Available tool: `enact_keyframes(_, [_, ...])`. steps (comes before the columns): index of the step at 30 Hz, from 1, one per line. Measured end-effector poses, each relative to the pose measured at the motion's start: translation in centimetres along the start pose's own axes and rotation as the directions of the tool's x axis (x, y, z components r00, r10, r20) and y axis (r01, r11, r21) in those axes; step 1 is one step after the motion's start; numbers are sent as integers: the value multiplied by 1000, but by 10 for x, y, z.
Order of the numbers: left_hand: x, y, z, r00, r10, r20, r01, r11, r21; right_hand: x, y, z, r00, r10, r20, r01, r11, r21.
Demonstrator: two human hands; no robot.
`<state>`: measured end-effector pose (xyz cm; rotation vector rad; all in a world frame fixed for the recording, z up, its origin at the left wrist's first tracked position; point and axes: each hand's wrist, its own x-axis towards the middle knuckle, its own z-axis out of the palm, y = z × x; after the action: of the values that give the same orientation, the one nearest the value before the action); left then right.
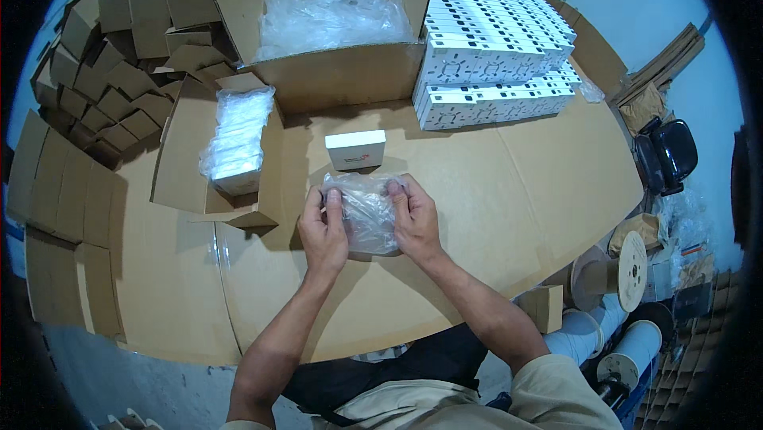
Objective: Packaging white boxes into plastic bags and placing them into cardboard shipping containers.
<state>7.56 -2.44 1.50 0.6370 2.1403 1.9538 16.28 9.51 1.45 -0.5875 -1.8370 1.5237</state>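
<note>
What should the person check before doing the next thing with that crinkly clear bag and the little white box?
1. Both hands on the bag: ok. The left hand and right hand pinch the clear plastic bag at its top corners.
2. Bag mouth open: cannot tell, the plastic is crumpled.
3. Bag holding nothing: cannot tell, it is too glossy to see through.
4. Small white box within reach: ok, it lies on the cardboard-covered table just beyond the bag.
5. Box closed: ok, no flap stands up.
6. Space around the hands: ok, bare cardboard on both sides.
</note>
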Motion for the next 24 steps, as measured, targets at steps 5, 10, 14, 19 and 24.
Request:
enact_keyframes(5, [0, 3, 2, 992, 79, -100, -80, 997, -8, 2, -1, 1, 999, -16, -39, 12, 995, -95])
enact_keyframes(10, [-2, 6, 3, 991, 96, -95, -93, 995, 37, 4, -3, -5, 997, 38, -65, -41, 998, -53])
enact_keyframes(14, [-1, 8, 3, 991, 74, -107, -72, 997, 18, 5, 1, -4, 998, 45, -52, -46, 999, -17])
enact_keyframes(19, [2, -1, 0, 991, 88, -101, -87, 996, 11, 1, 3, 0, 997, -52, -52, 51, 999, -17])
enact_keyframes(24, [3, -1, 0, 990, 82, -119, -80, 997, 16, -2, -8, -2, 999, 22, -24, -24, 995, -102])
